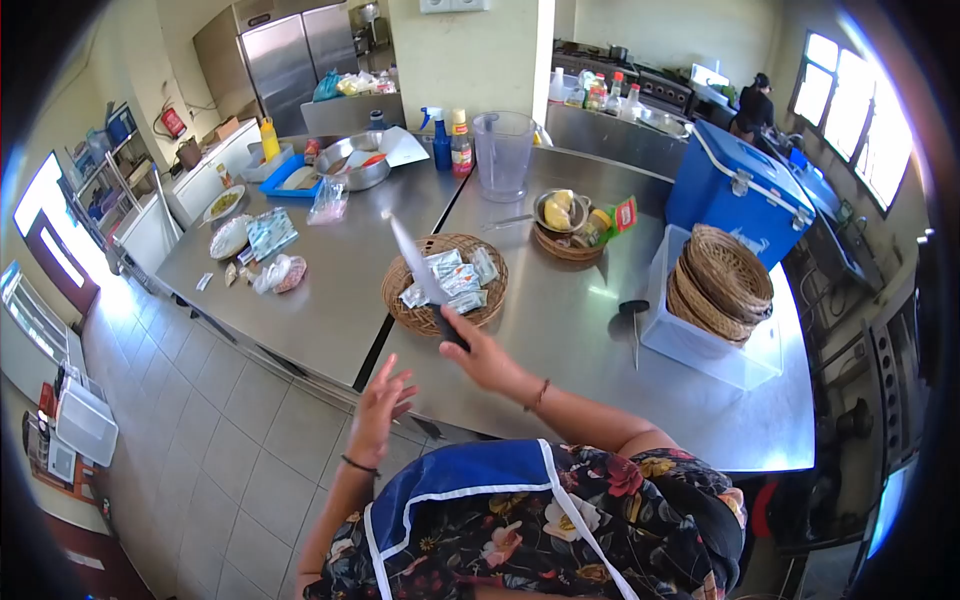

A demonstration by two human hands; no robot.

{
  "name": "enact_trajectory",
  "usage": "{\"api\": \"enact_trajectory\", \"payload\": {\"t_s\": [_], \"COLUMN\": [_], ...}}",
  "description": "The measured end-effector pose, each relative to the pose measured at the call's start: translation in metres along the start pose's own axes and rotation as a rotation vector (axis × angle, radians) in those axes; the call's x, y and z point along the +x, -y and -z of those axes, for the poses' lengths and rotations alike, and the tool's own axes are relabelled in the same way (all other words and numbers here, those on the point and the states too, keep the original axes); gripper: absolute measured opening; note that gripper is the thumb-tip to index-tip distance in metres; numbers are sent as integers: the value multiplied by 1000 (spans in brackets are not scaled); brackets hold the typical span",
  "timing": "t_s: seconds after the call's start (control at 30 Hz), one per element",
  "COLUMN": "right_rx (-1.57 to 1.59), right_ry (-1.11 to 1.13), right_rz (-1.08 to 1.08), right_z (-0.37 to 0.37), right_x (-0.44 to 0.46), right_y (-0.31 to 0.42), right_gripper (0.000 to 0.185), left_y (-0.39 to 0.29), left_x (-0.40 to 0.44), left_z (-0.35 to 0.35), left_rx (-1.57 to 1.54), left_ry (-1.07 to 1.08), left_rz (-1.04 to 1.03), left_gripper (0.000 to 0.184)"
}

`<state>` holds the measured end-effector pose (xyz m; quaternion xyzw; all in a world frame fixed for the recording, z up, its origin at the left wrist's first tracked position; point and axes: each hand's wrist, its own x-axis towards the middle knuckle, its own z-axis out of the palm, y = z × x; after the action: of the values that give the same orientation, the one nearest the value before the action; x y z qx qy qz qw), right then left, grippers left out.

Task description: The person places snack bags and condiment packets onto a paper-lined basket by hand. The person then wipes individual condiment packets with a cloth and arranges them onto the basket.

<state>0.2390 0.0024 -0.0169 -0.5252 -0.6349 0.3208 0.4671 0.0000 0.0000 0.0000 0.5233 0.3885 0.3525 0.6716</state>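
My right hand [487,357] grips the black handle of a kitchen knife [410,252]. Its long pale blade points up and away to the left, passing in front of a round wicker basket [398,318] on the steel table. Several small white-and-blue packets [463,280] lie inside that basket. In front of the table edge, my left hand [376,405] is raised with its fingers apart, holding nothing. Whether the blade touches the basket, I cannot tell.
A second knife [634,320] lies beside a clear plastic bin [720,368] of stacked wicker baskets [730,275]. Behind are a blue cooler box [735,190], a clear jug [503,155] and a metal bowl [560,212]. Bagged food [285,275] lies left. A person [752,108] stands far right.
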Motion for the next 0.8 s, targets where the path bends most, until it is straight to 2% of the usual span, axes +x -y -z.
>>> {"api": "enact_trajectory", "payload": {"t_s": [0.07, 0.1, 0.13, 0.2, 0.27, 0.33, 0.4, 0.5, 0.67, 0.7, 0.8], "right_rx": [-255, -468, -578, -742, -927, -1066, -1060, -973, -823, -790, -662], "right_ry": [-38, -4, -27, -61, -114, -84, -30, -50, -72, -87, -77], "right_rz": [55, 25, 28, 12, 151, 90, 56, 96, 47, 20, 127], "right_z": [17, 59, 61, 54, 55, 59, 65, 67, 84, 84, 66], "right_x": [6, 27, 40, 67, 76, 83, 86, 84, 98, 102, 120], "right_y": [3, 1, 2, -12, -39, -61, -70, -63, -36, -26, 25], "right_gripper": [61, 59, 57, 54, 54, 53, 51, 45, 36, 34, 34], "left_y": [4, 27, 32, 21, 39, 66, 97, 104, 92, 89, 81], "left_x": [-21, -1, -2, -11, -23, -26, -35, -52, -53, -54, -62], "left_z": [33, 29, 60, 107, 134, 161, 182, 184, 188, 192, 208], "left_rx": [44, -93, -113, -101, -43, 17, 83, 188, 301, 414, 672], "left_ry": [-72, -114, -173, -326, -510, -655, -765, -755, -561, -508, -373], "left_rz": [-6, 1, 3, -17, -72, -115, -100, 48, 303, 287, 254], "left_gripper": [50, 49, 48, 45, 42, 42, 47, 54, 76, 76, 76]}}
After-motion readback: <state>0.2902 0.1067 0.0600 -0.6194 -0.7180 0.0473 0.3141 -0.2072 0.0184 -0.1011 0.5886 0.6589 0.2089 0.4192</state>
